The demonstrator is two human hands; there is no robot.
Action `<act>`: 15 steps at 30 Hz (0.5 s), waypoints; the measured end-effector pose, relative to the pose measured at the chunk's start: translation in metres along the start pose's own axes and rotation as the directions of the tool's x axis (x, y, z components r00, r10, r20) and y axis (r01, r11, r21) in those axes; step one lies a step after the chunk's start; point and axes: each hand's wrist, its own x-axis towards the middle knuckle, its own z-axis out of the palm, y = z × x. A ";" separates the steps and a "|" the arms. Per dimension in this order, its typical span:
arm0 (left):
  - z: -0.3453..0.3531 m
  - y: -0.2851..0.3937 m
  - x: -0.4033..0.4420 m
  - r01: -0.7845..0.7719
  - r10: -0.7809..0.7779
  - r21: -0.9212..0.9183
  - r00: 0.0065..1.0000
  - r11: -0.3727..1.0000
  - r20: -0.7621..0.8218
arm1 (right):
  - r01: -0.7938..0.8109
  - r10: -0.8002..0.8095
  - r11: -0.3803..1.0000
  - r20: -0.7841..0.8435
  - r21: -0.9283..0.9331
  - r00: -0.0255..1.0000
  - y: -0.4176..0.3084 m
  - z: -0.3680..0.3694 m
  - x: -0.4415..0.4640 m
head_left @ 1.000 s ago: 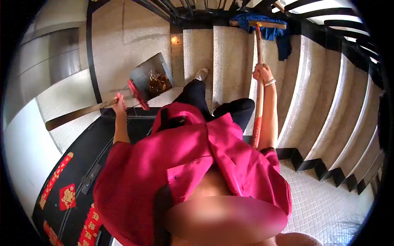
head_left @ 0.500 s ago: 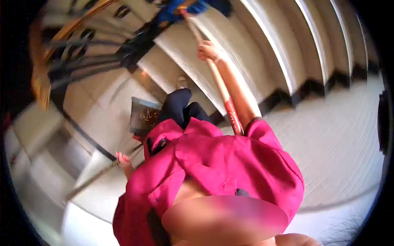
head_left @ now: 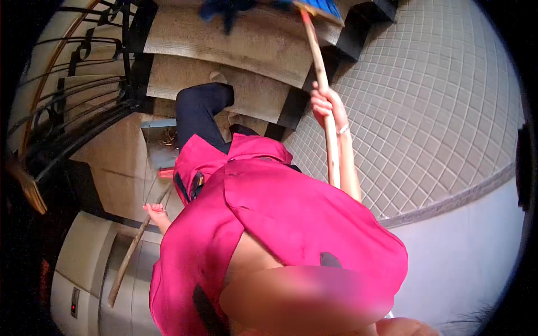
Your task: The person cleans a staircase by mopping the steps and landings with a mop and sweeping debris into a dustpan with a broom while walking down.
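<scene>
My right hand [head_left: 329, 107] is closed around the wooden handle of a broom [head_left: 317, 56], arm stretched forward. The broom's blue head [head_left: 328, 8] is at the top edge, over the stairs, partly cut off. Low on the left, my left hand [head_left: 156, 211] is closed on a long wooden stick [head_left: 128, 260], the handle of a dustpan [head_left: 162, 154]. The pan hangs beside my left leg, with brown bits of litter in it and a red part at its near end. My dark-trousered leg [head_left: 202, 109] is bent, with a light shoe [head_left: 217, 77] on a step.
Stone stairs [head_left: 224, 42] with black ends rise ahead. A black iron railing [head_left: 84, 50] with a wooden handrail [head_left: 47, 89] runs along the left. A tiled wall [head_left: 426, 112] curves up on the right. Behind on the left is a doorway with a small lit panel [head_left: 74, 302].
My view has turned, so the stairs now lie straight ahead and the tiled wall is at the right. My right hand and the broom have swung to the right. Both hands keep their hold.
</scene>
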 end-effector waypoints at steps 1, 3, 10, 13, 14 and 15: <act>-0.011 0.000 0.011 0.053 -0.055 0.043 0.997 0.998 0.055 | -0.015 0.017 0.996 -0.016 0.093 1.000 0.005 -0.022 -0.015; -0.019 0.003 0.012 -0.021 0.021 -0.016 0.999 1.000 0.025 | -0.052 0.078 0.980 -0.133 0.192 0.988 0.014 -0.055 -0.039; -0.012 -0.023 -0.031 -0.290 0.294 0.057 0.953 0.955 -0.077 | -0.247 0.304 0.935 -0.221 0.253 0.927 0.020 -0.166 -0.058; -0.036 -0.047 -0.034 -0.239 0.239 0.012 0.960 0.971 -0.146 | -0.304 0.404 0.899 -0.328 0.315 0.854 0.015 -0.153 -0.040; -0.044 -0.056 -0.039 -0.210 0.212 0.028 0.967 0.977 -0.145 | -0.268 0.321 0.945 -0.381 0.185 0.867 0.011 -0.151 -0.034; -0.047 -0.064 -0.038 -0.167 0.173 0.055 0.976 0.984 -0.130 | -0.274 0.337 0.935 -0.321 0.224 0.885 0.009 -0.141 -0.026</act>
